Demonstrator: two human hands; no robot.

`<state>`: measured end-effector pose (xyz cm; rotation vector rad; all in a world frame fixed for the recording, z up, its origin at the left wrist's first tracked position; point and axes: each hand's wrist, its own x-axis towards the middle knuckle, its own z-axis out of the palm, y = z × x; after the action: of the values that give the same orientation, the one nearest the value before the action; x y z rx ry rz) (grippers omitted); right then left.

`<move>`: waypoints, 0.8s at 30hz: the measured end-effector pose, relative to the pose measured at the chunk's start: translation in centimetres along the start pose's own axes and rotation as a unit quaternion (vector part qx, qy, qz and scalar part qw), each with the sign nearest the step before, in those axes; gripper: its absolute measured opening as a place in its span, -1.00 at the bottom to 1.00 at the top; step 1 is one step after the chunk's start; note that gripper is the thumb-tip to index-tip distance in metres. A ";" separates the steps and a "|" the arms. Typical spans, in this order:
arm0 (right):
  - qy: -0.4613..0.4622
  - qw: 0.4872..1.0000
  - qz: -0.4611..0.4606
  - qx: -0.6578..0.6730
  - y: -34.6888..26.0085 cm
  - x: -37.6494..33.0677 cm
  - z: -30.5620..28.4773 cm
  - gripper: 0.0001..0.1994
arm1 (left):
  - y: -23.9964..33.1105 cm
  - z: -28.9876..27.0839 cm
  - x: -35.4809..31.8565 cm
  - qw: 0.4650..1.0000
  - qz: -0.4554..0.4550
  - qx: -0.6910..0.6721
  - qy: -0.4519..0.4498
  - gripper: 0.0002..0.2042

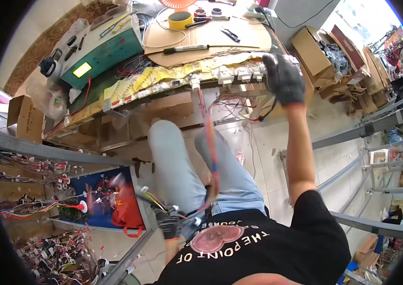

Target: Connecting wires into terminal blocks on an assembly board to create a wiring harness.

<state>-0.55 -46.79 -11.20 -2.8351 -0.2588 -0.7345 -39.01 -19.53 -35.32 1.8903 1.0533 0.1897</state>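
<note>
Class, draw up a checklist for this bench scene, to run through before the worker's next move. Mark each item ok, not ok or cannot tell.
1. Left hand and right hand both gloved: ok.
2. Wire bundle held in the left hand, low beside the lap: ok.
3. Right hand up at the right end of the row of white connectors: ok.
4. Right hand's fingers closed on something: cannot tell.
5. Display on the green box lit: ok.
6. Cardboard sheet free of loose items: not ok; a black marker and yellow tape roll lie there.
</note>
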 end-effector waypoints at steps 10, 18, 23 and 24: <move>0.043 0.988 -0.110 -0.099 6.7 6.2 5.9 -0.75 | 18.5 4.9 11.9 0.781 0.528 0.332 -0.026 -0.68; -0.064 0.746 0.054 0.660 11.5 -3.8 0.1 -0.56 | 18.2 6.4 -0.3 0.605 0.754 0.168 -0.193 -0.67; -0.167 0.825 -0.182 0.509 4.3 -6.5 12.8 -0.69 | 15.7 5.5 -10.6 0.702 0.356 0.142 -0.600 -0.69; 0.053 0.937 -0.324 0.119 3.3 -6.0 15.1 -0.76 | 14.9 6.5 -10.2 0.605 0.510 0.149 -0.593 -0.73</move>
<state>1.96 -47.08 -27.54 -2.4521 -1.2102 -0.8887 -33.24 -34.19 -24.35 2.0406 -1.0163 -0.6027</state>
